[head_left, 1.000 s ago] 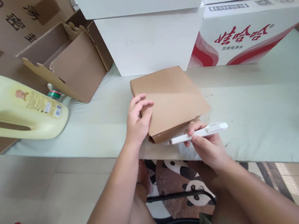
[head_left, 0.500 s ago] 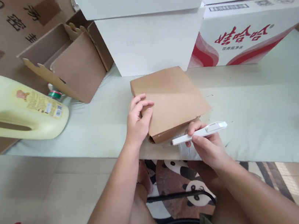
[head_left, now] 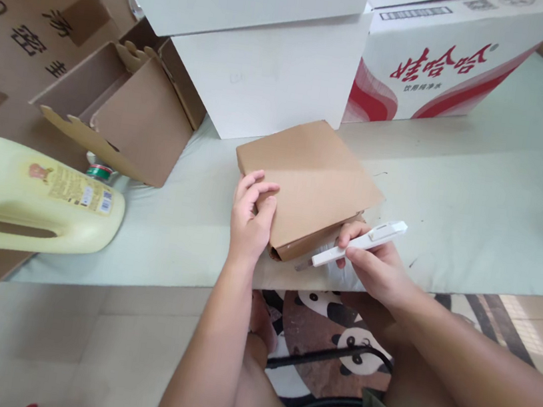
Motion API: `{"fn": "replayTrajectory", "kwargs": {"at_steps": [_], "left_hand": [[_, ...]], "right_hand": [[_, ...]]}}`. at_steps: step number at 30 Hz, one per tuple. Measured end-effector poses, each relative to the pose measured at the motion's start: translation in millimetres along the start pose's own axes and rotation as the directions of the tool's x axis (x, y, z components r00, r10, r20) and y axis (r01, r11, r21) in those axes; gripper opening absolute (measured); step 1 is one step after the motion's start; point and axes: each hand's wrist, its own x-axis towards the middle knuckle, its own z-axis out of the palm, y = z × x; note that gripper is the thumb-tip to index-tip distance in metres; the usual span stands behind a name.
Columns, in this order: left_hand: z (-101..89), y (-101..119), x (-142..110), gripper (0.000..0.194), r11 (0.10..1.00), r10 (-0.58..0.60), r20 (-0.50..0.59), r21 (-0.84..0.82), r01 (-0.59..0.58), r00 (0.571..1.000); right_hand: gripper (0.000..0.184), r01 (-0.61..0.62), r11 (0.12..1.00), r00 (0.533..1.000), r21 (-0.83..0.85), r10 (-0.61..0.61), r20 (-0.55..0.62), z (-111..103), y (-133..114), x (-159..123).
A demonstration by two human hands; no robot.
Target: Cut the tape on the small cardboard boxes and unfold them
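A flat brown cardboard box (head_left: 312,182) lies on the pale green table (head_left: 477,212) near its front edge. My left hand (head_left: 250,217) presses on the box's near left corner, fingers curled over the edge. My right hand (head_left: 377,269) is closed round a white utility knife (head_left: 359,243), whose tip points at the box's near right edge where clear tape shows.
Two stacked white boxes (head_left: 271,62) stand behind the brown box, with a red-and-white printed carton (head_left: 438,58) to their right. An open cardboard box (head_left: 122,115) and a pale yellow jug (head_left: 24,196) lie at the left, beside large brown cartons (head_left: 20,13).
The knife has slid slightly left and down along the box's near edge. My left hand has stayed in place.
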Motion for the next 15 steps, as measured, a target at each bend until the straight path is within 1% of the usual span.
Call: {"fn": "replayTrajectory", "kwargs": {"at_steps": [7,12,15], "left_hand": [[0.0,-0.6,0.1,0.018,1.000,-0.005,-0.002,-0.006,0.005,1.000],[-0.1,-0.7,-0.2,0.019,1.000,-0.013,-0.001,-0.009,0.013,1.000],[-0.3,-0.6,0.0,0.018,1.000,-0.004,0.000,-0.003,0.004,1.000]], "right_hand": [[0.022,0.003,1.000,1.000,-0.020,-0.003,0.026,0.4,-0.7,-0.3],[0.020,0.028,1.000,1.000,-0.012,-0.028,0.015,0.5,-1.0,-0.3],[0.022,0.019,0.999,1.000,-0.031,-0.019,0.007,1.0,-2.1,-0.2]]}}
